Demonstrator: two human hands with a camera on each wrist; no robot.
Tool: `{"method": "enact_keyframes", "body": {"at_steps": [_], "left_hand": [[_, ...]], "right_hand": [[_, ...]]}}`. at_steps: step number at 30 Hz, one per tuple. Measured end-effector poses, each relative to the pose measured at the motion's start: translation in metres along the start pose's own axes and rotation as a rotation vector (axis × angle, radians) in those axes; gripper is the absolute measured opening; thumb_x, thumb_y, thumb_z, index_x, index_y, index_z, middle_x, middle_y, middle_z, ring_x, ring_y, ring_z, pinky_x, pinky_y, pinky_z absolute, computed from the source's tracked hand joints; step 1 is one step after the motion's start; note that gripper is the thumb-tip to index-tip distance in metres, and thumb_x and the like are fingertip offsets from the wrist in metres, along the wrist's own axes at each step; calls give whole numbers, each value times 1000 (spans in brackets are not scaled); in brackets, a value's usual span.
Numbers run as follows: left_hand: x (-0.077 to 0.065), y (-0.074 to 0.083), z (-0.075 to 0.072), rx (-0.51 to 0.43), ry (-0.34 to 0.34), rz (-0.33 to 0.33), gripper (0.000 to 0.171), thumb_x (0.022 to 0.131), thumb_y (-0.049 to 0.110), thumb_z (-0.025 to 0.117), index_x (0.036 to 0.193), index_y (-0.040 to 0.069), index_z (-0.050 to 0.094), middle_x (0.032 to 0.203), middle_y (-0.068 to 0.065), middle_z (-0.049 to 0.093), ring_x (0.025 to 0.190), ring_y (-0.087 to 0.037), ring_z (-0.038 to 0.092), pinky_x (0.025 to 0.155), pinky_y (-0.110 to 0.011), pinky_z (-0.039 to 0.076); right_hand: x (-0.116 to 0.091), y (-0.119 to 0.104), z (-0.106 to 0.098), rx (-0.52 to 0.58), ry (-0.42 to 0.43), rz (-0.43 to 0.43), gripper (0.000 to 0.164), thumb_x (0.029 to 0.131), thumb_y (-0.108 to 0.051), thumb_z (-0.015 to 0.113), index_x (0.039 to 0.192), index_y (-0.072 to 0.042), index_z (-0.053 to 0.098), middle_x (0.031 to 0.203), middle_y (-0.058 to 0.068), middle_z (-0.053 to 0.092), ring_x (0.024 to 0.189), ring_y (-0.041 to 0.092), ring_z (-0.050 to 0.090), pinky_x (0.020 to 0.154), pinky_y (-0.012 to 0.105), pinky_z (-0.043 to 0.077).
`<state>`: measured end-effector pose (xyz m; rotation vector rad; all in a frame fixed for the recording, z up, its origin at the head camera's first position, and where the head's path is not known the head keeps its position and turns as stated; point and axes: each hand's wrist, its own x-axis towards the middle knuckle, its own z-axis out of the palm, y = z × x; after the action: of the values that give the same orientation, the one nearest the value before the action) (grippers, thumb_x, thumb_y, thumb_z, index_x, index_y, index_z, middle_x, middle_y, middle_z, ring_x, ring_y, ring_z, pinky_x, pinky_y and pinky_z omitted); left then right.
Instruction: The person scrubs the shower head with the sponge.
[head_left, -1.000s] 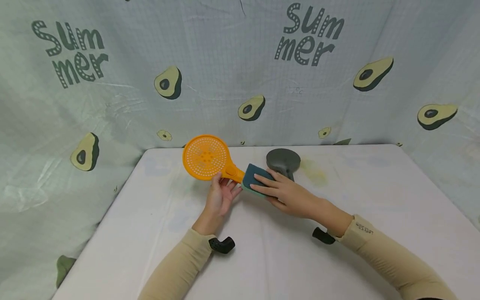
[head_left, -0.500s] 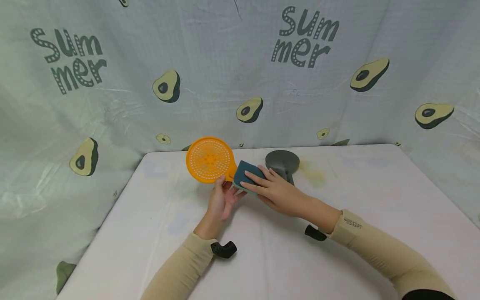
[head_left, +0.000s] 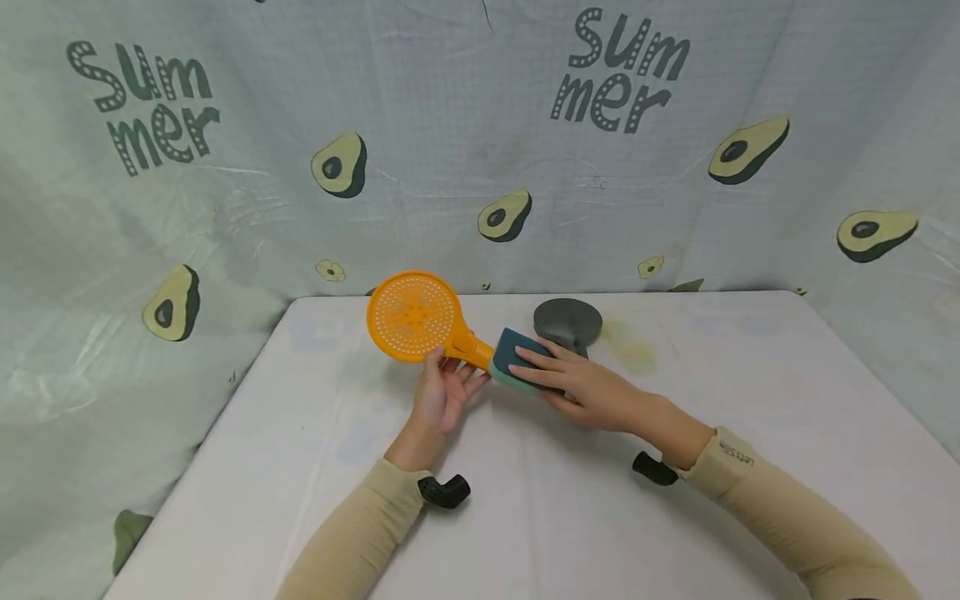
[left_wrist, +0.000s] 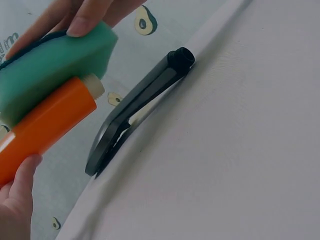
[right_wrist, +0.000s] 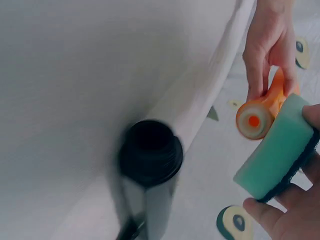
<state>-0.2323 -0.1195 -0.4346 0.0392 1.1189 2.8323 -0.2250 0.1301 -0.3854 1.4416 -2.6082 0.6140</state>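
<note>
My left hand (head_left: pixel 441 398) holds an orange shower head (head_left: pixel 414 317) at its neck, the round perforated face turned upward and tilted. In my right hand (head_left: pixel 596 396) is a sponge (head_left: pixel 507 346), dark scouring layer on top and green foam beneath. The foam lies along the handle (left_wrist: pixel 57 117) near its pale threaded end, as the left wrist view shows. Thumb and fingers of the right hand pinch the sponge from both sides in the right wrist view. Both things are held above the white table.
A dark grey shower head (head_left: pixel 567 320) lies face up on the white table (head_left: pixel 585 517) behind the right hand, its handle partly hidden by that hand. A pale curtain (head_left: pixel 420 100) with avocado prints hangs behind the table. Black wrist devices (head_left: pixel 444 492) sit at both cuffs.
The sponge slid left along the handle toward the shower head's round face, then back right to the handle's end. The left hand kept its grip, with only slight movement.
</note>
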Motion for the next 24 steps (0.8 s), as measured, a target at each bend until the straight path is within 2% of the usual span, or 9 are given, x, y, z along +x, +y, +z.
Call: {"method": "enact_keyframes", "body": {"at_steps": [3,6,11,14,19,24], "left_hand": [[0,1,1,7,6,-4,38,114,24,26,145,8,38,128,-6,55,118,-26,60,99,-49,51],[0,1,3,15,16,-7,36,113,24,27,144,8,39,128,-7,55,118,-26,60,99,-52,50],[-1,-2,3,16,14,-7,31,113,23,30,137,8,43,122,-6,58,106,-23,66,83,-40,60],[-3,-4,2,18,1,-9,30,113,24,30,131,9,50,118,-5,62,100,-20,68,81,-38,60],[-4,-1,1,-16,-19,-4,33,114,27,28,128,13,55,115,-2,66,100,-17,69,81,-35,59],[-4,0,1,-48,-6,-8,33,114,26,25,132,8,47,114,-3,65,96,-17,70,79,-34,60]], "right_hand": [[-9,4,-1,38,-3,-2,55,101,-6,64,153,-15,50,162,9,36,150,42,25,114,59,32],[-9,4,2,10,23,-13,55,99,-5,66,152,-13,51,161,11,38,148,44,28,113,60,34],[10,-9,15,-150,116,-44,52,98,-7,68,148,-10,55,156,17,45,140,55,36,107,67,37],[27,-19,20,-206,150,-28,51,99,-8,68,148,-13,55,156,16,44,139,56,36,105,69,38],[51,-32,17,-230,117,23,51,102,-13,66,151,-19,53,159,12,41,143,52,33,108,69,36],[49,-29,10,-207,60,2,50,102,-14,66,150,-20,55,159,10,42,144,51,33,111,65,34]]}}
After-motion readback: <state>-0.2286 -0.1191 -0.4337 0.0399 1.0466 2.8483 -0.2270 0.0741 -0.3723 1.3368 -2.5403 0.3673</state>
